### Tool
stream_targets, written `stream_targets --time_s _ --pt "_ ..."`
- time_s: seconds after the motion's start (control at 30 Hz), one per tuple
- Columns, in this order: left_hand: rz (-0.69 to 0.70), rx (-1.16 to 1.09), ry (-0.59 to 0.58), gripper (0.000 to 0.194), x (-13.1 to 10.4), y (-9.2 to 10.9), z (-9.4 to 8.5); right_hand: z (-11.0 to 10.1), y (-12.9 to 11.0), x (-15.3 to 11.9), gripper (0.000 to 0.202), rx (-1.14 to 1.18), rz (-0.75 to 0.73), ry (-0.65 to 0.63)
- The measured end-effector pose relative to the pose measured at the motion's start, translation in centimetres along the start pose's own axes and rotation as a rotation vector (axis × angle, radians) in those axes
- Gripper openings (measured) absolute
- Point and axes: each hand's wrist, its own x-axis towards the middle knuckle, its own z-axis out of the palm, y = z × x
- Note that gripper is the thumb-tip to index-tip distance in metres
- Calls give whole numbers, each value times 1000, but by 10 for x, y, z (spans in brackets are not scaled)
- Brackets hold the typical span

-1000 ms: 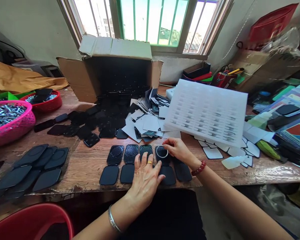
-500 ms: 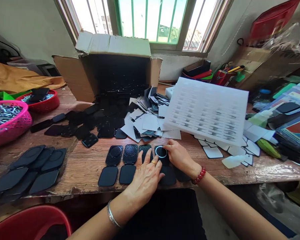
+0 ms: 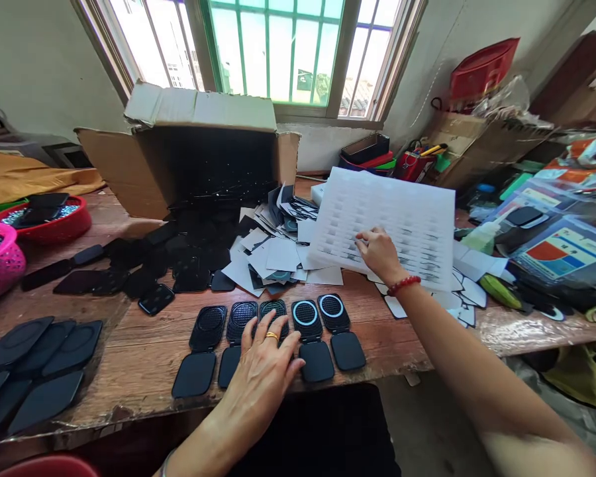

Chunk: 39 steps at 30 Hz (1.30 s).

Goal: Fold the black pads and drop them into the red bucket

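My left hand (image 3: 265, 361) rests with fingers spread on the middle unit in a row of black hinged folding pads (image 3: 193, 374), covering part of it. Each opened pad has a ribbed upper half and a smooth lower flap. The two pads at the right end carry a white ring (image 3: 306, 313) and another white ring (image 3: 332, 305) on their upper halves. Over a translucent white tray (image 3: 417, 209) with rows of dark-edged parts, my right hand (image 3: 381, 255) has its fingers pinched together. Whatever is between its fingertips is hidden.
Behind the row lie white and grey cards (image 3: 281, 255) and a heap of black pads (image 3: 144, 265) by an open cardboard box (image 3: 124, 172). Stacked black pads (image 3: 49, 384) are at left, near pink (image 3: 2, 268) and red (image 3: 77, 222) baskets. A bottle (image 3: 479, 238) stands right.
My right hand has left the row's white ring and moved up and right onto the white tray. My left hand stays on the middle pad. The view has shifted, uncovering the two right-hand pads.
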Motion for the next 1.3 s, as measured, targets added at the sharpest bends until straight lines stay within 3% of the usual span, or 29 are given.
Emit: stream_targets --time_s 0.2,0.37,0.43,0.53,0.6,0.7,0.83,1.07,1.3 --pt "-67 29 168 31 -18 -23 1 -8 10 13 9 97 -13 45" --pt "-160 66 158 24 -28 -34 -2 -21 -26 -19 15 285 -47 222" --pt "-190 75 144 26 -29 -33 -1 -14 -53 -41 17 455 -70 54" --pt "-238 96 94 30 -28 -31 1 12 -94 -71 18 615 -45 -364" --pt "-263 113 46 33 -27 -30 2 34 -114 -85 17 636 -37 -484" --pt "-269 130 -9 36 -26 -29 2 62 -129 -94 14 603 -58 -520" --pt "-265 140 -39 38 -26 -28 0 78 -133 -96 12 492 -107 -505" --pt "-216 148 -20 35 -24 -28 -1 80 -130 -99 21 301 -223 -471" --pt "-60 123 -56 28 -18 -36 0 67 -128 -119 30 211 -380 -497"
